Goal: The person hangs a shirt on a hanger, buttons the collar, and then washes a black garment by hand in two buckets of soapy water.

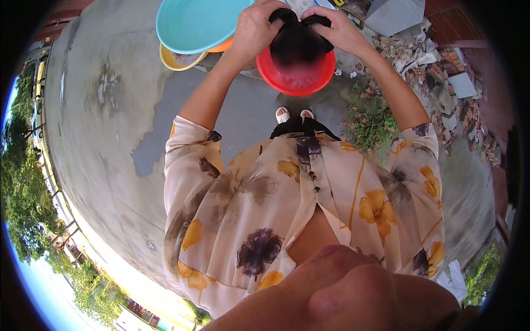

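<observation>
Between my two hands a black cloth [298, 41] is held up, and its lower part is blurred. My left hand [257, 28] grips one upper corner of it, fingers closed. The other upper corner is pinched in my right hand [341, 32]. Below the cloth stands a red basin [287, 88], which it partly covers. Whitish, foamy-looking water [301, 80] shows inside the basin. What garment or piece the black cloth is, I cannot make out.
Left of the red basin is a large light-blue basin [199, 25], over a yellow basin [179, 62] and a partly hidden orange one [222, 46]. Rubble and broken bricks [441, 88] lie along the right, beside weeds [370, 118]. The concrete ground [165, 135] has a wet patch.
</observation>
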Tool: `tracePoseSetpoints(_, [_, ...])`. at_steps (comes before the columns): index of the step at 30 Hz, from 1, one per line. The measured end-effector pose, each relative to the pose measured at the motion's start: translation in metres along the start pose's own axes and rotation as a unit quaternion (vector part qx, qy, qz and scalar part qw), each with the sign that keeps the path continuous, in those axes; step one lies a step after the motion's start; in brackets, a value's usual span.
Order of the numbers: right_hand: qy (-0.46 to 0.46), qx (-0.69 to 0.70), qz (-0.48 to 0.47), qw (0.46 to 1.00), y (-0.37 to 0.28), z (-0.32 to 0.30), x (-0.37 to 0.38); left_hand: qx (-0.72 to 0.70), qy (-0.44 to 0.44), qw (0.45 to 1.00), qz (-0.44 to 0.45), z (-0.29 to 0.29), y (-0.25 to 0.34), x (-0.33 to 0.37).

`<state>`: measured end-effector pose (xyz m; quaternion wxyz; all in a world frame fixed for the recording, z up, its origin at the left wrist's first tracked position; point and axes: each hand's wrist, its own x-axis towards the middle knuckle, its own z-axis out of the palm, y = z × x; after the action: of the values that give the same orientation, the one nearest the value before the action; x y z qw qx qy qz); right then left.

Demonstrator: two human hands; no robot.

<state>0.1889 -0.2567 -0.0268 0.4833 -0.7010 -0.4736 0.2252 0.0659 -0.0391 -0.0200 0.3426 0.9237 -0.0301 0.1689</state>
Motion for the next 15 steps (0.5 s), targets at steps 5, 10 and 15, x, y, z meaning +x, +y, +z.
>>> tracePoseSetpoints(5, [0.014,-0.029,-0.049,0.998,-0.045,-0.008,0.030,-0.176,0.060,0.982,-0.024,-0.030,0.027,0.019])
tracePoseSetpoints(10, [-0.004,-0.042,-0.116,0.992,-0.069,-0.007,0.047,-0.258,0.070,0.964,-0.002,-0.040,0.024,0.027])
tracePoseSetpoints(15, [-0.043,-0.027,-0.108,0.993,-0.066,-0.012,0.055,-0.415,0.044,0.903,-0.104,-0.037,0.029,0.029])
